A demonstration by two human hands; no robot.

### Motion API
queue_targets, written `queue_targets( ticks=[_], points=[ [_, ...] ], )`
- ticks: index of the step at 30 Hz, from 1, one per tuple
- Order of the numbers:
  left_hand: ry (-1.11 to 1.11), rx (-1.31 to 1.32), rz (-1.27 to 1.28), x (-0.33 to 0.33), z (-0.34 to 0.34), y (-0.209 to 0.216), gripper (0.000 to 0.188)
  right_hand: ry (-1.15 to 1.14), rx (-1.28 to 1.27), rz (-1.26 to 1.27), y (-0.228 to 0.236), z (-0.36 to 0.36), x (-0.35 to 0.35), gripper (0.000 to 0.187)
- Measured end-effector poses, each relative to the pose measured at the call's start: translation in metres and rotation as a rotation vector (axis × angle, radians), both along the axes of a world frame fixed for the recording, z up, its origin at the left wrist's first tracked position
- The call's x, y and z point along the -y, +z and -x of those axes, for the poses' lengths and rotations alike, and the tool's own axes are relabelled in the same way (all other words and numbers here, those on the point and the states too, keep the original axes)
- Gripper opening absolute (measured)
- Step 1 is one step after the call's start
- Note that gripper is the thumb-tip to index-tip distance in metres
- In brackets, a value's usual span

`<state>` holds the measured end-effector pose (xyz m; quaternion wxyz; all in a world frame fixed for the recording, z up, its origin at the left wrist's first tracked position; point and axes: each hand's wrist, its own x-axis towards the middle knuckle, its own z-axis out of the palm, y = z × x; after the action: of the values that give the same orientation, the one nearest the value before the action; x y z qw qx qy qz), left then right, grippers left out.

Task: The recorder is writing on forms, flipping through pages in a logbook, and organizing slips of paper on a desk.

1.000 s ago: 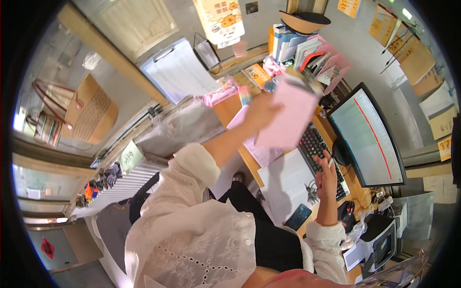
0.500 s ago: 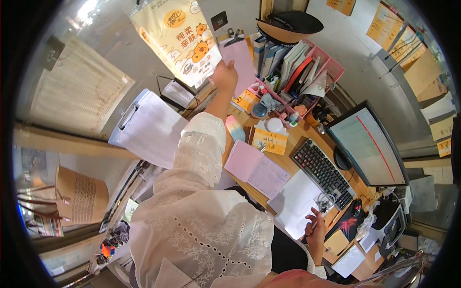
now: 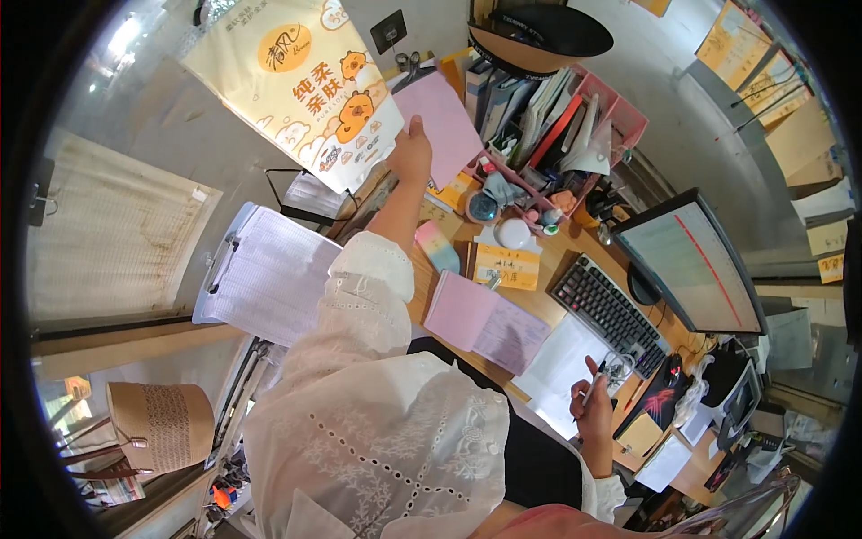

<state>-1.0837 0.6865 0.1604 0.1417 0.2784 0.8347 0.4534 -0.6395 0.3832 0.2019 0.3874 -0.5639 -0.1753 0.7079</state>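
Across the bench [image 3: 537, 301], the left hand [image 3: 412, 156] grips a pink pad [image 3: 449, 130] beside a yellow tissue pack [image 3: 310, 99], apparently placing it, which calls for a gentle release, while the right hand [image 3: 593, 411] pinches a pen [image 3: 590, 389].

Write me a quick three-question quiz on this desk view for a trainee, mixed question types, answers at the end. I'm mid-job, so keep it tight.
1. Which of the person's hands is at the pink sheet by the wall?
2. True or false: the keyboard lies between the monitor and the white paper.
3. What colour is the left page of the open notebook? A) green B) pink C) black

Key:
1. The left hand.
2. True.
3. B.
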Motion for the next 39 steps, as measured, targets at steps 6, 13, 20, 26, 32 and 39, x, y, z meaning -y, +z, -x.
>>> queue_targets(
  ticks=[6,13,20,26,32,39],
  points=[
    [-0.016,0.156,0.216,-0.019,-0.005,0.01,0.071,-0.072,-0.111,-0.186,-0.012,-0.004,-0.023,0.03],
    [-0.07,0.094,-0.366,0.027,-0.011,-0.031,0.05,-0.088,-0.637,-0.228,0.017,0.02,-0.125,0.057],
    [-0.43,0.284,-0.28,0.159,-0.064,-0.041,0.041,-0.203,-0.623,-0.366,-0.014,0.024,-0.214,0.045],
    [-0.533,0.353,-0.149,0.233,-0.071,-0.051,0.03,-0.112,0.376,-0.751,-0.06,0.037,-0.284,0.026],
    [-0.506,0.533,-0.037,0.268,-0.063,-0.078,0.022,-0.017,1.073,-1.111,-0.088,0.043,-0.316,0.019],
    [-0.448,0.47,0.083,0.266,-0.056,-0.082,0.018,0.122,1.607,-1.046,-0.102,0.041,-0.344,0.01]
  ],
)
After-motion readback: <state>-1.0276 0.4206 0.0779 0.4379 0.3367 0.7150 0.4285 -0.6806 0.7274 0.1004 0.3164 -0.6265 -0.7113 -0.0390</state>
